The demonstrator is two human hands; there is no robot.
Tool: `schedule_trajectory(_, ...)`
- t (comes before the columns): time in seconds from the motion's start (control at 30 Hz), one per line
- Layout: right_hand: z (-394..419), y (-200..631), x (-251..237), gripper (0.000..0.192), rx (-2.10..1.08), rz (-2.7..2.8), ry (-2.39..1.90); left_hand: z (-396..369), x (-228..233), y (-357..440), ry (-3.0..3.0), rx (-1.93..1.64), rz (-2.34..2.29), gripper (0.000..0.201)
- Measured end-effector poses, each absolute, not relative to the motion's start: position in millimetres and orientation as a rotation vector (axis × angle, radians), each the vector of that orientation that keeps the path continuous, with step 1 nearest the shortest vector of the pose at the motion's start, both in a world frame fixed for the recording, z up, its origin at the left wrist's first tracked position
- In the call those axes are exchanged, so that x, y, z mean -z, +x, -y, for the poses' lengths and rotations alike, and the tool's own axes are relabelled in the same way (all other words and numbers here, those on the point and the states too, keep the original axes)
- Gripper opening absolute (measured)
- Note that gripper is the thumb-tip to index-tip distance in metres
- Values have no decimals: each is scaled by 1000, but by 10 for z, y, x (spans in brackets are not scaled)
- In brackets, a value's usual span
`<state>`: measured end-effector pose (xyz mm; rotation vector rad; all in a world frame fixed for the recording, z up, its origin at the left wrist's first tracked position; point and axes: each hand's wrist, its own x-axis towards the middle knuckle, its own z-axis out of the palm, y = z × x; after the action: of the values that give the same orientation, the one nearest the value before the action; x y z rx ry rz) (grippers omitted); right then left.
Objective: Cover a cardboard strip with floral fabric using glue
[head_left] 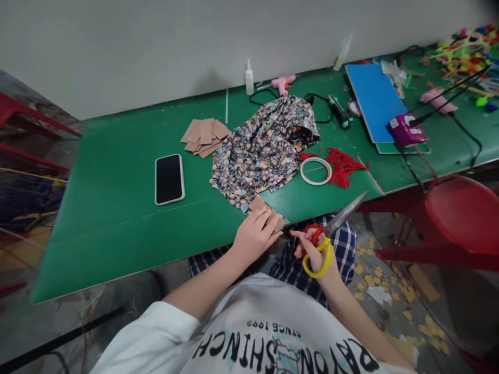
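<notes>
One phone (169, 179) lies on the tabletop (117, 218). One patterned cloth (265, 145) is spread near the middle. One tape ring (315, 171) sits by the front edge. One pair of scissors (327, 236). One white glue bottle (249, 79) and one pink glue gun (283, 83) stand at the back edge. One blue board (374, 98) lies toward the right end. One stack of brown card pieces (205, 136); its number of pieces cannot be told. One bundle of red yarn (343, 165).

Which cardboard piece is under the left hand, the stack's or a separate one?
A separate cardboard piece at the table's near edge, under the left hand; the cardboard stack lies untouched beyond the phone.
</notes>
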<state>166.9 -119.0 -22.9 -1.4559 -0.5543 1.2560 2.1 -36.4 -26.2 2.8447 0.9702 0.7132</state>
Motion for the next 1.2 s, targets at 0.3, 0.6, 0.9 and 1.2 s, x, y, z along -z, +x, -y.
schedule_trajectory(0.3, 1028, 1256, 333, 34, -1157, 341, -1364, 415, 279, -26, 2815, -889, -894, 39)
schedule_trajectory(0.6, 1059, 1226, 256, 36, -1281, 317, -1286, 743, 173, -151, 2317, -997, -1015, 22)
schedule_trajectory(0.9, 1061, 1269, 134, 34, -1362, 446, -1253, 926, 191, -173, 689, -416, -937, 54)
schedule_trajectory(1.2, 941, 1588, 100, 28, -1374, 608, -1299, 524, 14, 178, 369, -726, -744, 48)
